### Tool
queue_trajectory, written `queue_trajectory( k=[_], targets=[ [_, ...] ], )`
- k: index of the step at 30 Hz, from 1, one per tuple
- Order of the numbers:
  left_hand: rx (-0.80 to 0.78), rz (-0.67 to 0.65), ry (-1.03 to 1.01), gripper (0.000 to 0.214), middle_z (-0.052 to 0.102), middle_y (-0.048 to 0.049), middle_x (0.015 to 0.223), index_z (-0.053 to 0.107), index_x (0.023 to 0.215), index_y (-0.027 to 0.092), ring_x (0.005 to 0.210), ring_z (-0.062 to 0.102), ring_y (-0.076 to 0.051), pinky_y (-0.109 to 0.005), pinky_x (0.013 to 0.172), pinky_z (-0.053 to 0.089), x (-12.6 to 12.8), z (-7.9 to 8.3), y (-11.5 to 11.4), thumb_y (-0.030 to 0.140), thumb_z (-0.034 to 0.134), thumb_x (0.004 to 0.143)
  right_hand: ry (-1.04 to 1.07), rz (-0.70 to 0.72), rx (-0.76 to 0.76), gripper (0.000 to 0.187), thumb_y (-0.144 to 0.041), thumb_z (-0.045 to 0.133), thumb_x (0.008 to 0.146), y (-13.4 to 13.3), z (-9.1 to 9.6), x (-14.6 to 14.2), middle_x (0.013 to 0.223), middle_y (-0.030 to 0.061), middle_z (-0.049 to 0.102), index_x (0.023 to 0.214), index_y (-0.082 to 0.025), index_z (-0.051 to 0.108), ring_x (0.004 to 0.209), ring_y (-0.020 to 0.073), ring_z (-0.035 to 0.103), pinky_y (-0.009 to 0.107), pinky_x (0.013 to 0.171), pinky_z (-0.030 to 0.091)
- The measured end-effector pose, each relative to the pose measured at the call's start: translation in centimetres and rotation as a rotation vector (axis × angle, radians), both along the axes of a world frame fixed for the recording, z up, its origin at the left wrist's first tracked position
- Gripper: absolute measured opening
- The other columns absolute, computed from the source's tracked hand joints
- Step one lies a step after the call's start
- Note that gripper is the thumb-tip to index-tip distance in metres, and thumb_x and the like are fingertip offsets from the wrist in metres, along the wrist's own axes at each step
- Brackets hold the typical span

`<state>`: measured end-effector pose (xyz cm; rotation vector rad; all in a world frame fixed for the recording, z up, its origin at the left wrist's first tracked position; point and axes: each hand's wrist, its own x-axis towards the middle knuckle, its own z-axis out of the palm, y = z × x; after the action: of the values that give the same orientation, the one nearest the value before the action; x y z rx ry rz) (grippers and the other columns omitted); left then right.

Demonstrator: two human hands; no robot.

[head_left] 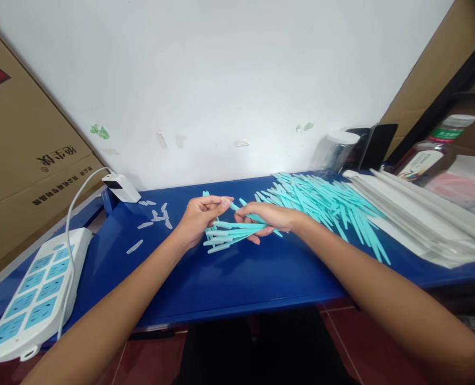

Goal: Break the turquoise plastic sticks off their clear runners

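My right hand (269, 215) is closed around a fanned bunch of slim turquoise eyebrow razors (237, 233), whose pale translucent caps point left. Between the thumb and forefinger of my left hand (205, 214) is the tip of one more razor (234, 206), which reaches across to my right fingers. More turquoise ends show behind my left hand; whether it holds them too is hidden. To the right, a large heap of the same razors (313, 200) lies on the blue table (205, 289). Several loose translucent caps (157, 216) are scattered left of my hands.
A white power strip (40, 289) lies at the left edge, with a cable running to a white device (122, 187). White paper sleeves (417, 224) are stacked at right. Behind stand a lidded jar (337, 152), dark phones (377, 147) and a bottle (429, 152).
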<state>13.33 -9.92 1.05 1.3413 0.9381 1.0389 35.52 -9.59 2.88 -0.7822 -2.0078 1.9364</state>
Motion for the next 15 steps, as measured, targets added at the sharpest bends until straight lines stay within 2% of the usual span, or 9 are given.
queue_trajectory(
  k=[4, 8, 11, 15],
  targets=[
    [0.039, -0.009, -0.004, 0.034, 0.069, -0.0062, 0.068, 0.083, 0.087, 0.014, 0.054, 0.055, -0.012, -0.023, 0.048, 0.040, 0.47, -0.03, -0.17, 0.042, 0.093, 0.070, -0.036, -0.062, -0.002, 0.040, -0.030, 0.036, 0.093, -0.28, -0.24, -0.39, 0.041, -0.0009, 0.043, 0.057, -0.019, 0.050, 0.034, 0.0085, 0.025, 0.022, 0.034, 0.021],
    [0.139, -0.012, 0.011, 0.026, 0.076, -0.0108, 0.084, 0.083, 0.080, 0.014, 0.070, 0.067, -0.018, -0.026, 0.060, 0.050, 0.22, -0.15, 0.05, 0.037, 0.093, 0.071, 0.019, -0.029, -0.056, 0.033, -0.026, 0.035, 0.085, -0.28, -0.67, -0.49, 0.044, -0.0042, 0.031, 0.053, -0.023, 0.039, 0.038, 0.0079, 0.021, 0.021, 0.036, 0.020],
    [0.173, -0.019, 0.022, 0.026, 0.076, -0.0122, 0.084, 0.082, 0.079, 0.014, 0.075, 0.068, -0.021, -0.028, 0.063, 0.052, 0.07, -0.20, 0.08, 0.037, 0.093, 0.071, 0.018, 0.007, -0.075, 0.031, -0.025, 0.036, 0.084, -0.15, -0.76, -0.37, 0.045, -0.0046, 0.029, 0.053, -0.023, 0.037, 0.039, 0.0077, 0.019, 0.021, 0.037, 0.018],
    [0.100, -0.002, 0.043, 0.030, 0.065, -0.0038, 0.067, 0.083, 0.090, 0.014, 0.056, 0.055, -0.013, -0.024, 0.051, 0.043, 0.03, 0.13, 0.00, 0.039, 0.090, 0.074, 0.059, 0.043, -0.135, 0.029, -0.028, 0.036, 0.087, 0.31, -0.89, -0.09, 0.046, -0.0041, 0.035, 0.060, -0.021, 0.043, 0.039, 0.0076, 0.017, 0.021, 0.036, 0.018]
  ],
)
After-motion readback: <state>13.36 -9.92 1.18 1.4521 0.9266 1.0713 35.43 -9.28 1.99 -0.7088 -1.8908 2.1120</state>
